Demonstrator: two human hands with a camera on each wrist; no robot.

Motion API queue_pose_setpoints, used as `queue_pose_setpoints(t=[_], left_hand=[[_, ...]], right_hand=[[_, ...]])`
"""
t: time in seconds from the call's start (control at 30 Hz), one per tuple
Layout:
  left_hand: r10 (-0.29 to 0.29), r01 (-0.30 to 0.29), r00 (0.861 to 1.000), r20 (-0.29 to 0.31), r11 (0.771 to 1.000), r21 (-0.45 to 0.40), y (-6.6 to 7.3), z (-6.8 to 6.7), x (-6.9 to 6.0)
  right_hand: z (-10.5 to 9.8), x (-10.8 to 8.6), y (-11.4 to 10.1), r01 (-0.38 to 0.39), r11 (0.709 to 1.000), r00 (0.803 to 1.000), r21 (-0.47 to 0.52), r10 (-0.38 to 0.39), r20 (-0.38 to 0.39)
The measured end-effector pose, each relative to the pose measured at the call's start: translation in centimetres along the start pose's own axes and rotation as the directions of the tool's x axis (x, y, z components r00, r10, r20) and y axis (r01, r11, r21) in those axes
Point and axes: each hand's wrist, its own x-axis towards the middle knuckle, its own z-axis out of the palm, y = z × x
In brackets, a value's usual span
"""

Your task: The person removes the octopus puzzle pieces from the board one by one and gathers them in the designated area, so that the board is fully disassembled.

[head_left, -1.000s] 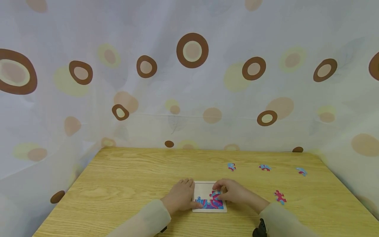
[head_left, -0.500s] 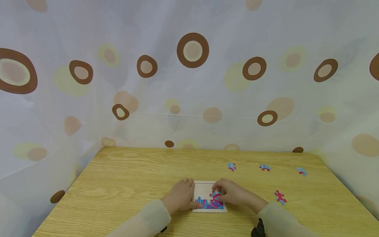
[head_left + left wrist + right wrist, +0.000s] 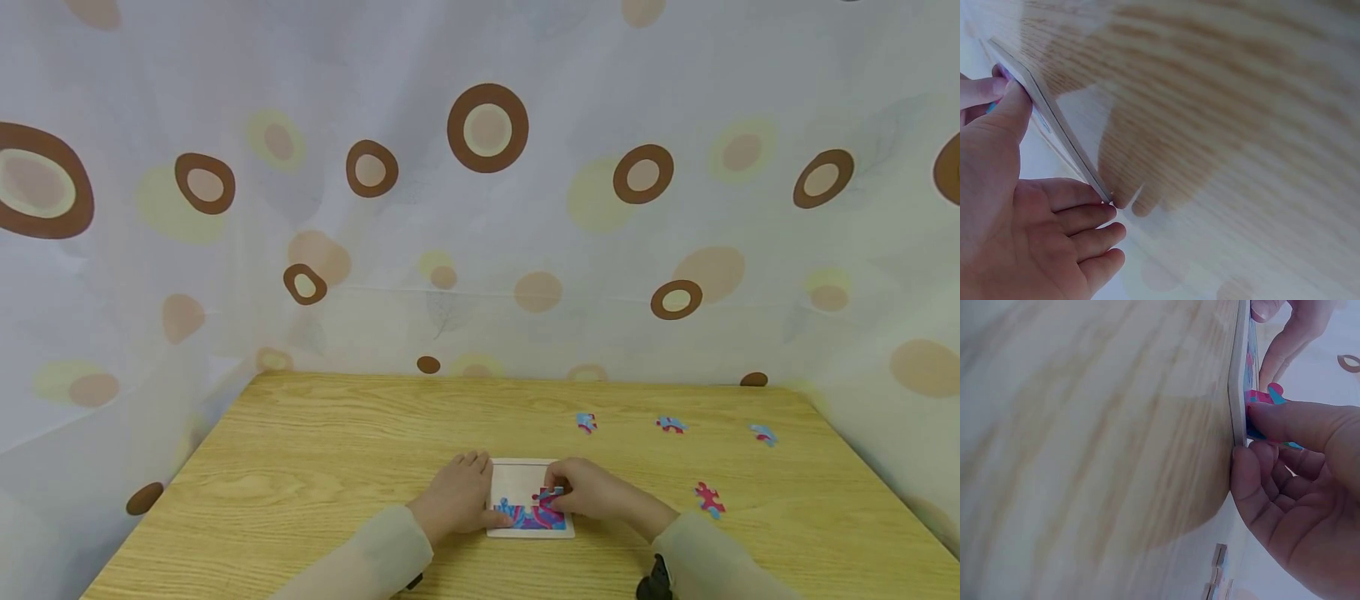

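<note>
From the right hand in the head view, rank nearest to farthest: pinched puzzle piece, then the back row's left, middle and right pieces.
1. Pinched piece: in the right hand, at the tray's right side.
2. Left back-row piece: beyond the hand.
3. Middle back-row piece: beyond, rightward.
4. Right back-row piece: farthest right.

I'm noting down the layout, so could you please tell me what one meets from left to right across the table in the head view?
Left hand, white puzzle tray, right hand, middle far-row puzzle piece, mostly red puzzle piece, rightmost puzzle piece.
</note>
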Motion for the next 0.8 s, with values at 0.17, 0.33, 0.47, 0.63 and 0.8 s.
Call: queue_pose_setpoints(t=[0.17, 0.33, 0.47, 0.63, 0.8], left_hand=[[0.007, -0.007, 1.000, -0.020, 1.000, 0.001, 0.03, -0.08, -0.11], [0.013, -0.013, 1.000, -0.026, 1.000, -0.007, 0.05, -0.21, -0.17], [0.013, -0.013, 1.000, -0.020, 1.000, -0.013, 0.06, -0.29, -0.12], [0.015, -0.015, 1.000, -0.018, 1.000, -0.003, 0.07, -0.27, -0.06], [0.014, -0.014, 1.000, -0.011, 1.000, 0.010, 0.08, -0.32, -0.12]], right_hand=[[-0.07, -0.09, -0.17, -0.027, 1.000, 1.000, -0.007, 0.027, -0.001], [-0.13, -0.10, -0.22, -0.021, 1.000, 1.000, -0.018, 0.021, 0.004], [-0.16, -0.08, -0.15, -0.009, 0.999, 1.000, -0.032, 0.009, 0.013], [-0.17, -0.05, 0.02, -0.015, 1.000, 1.000, -0.024, 0.015, 0.013], [-0.11, -0.15, 0.27, -0.031, 0.999, 1.000, 0.011, 0.031, -0.001]])
